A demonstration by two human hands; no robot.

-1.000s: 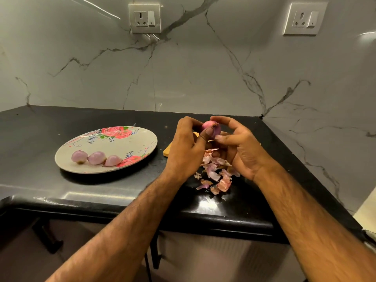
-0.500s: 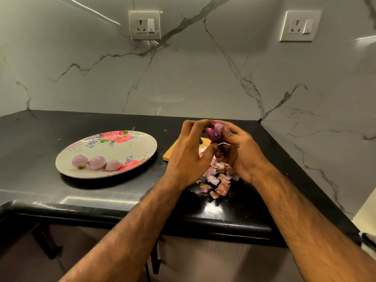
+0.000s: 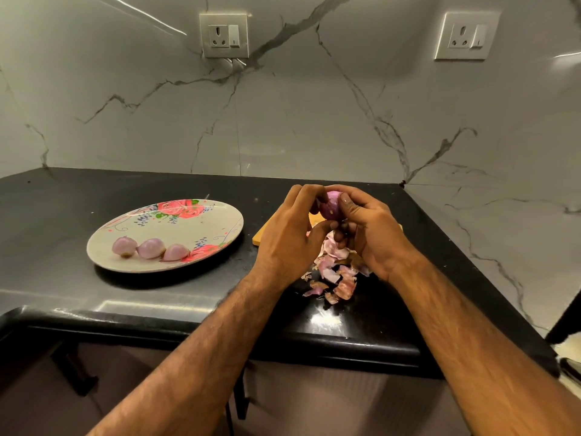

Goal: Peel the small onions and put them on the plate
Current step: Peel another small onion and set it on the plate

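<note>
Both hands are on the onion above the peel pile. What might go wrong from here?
The onion is held only by the fingers of the left hand and right hand; a slip may drop it among the peels. The peels lie close to the front edge of the counter, so scraps may fall off. Three peeled onions sit near the near rim of the plate; a careless placement may knock one off.

four onions (image 3: 124, 246) (image 3: 151, 247) (image 3: 176, 251) (image 3: 331, 209), one plate (image 3: 176, 223), two wall sockets (image 3: 224, 35) (image 3: 466, 36).

The left forearm (image 3: 204, 357) and the right forearm (image 3: 471, 341) are bare, with fine dark hair that reaches down to the wrists. The left hand (image 3: 292, 234) and the right hand (image 3: 374, 234) are bare too, and the right thumbnail is short.
</note>
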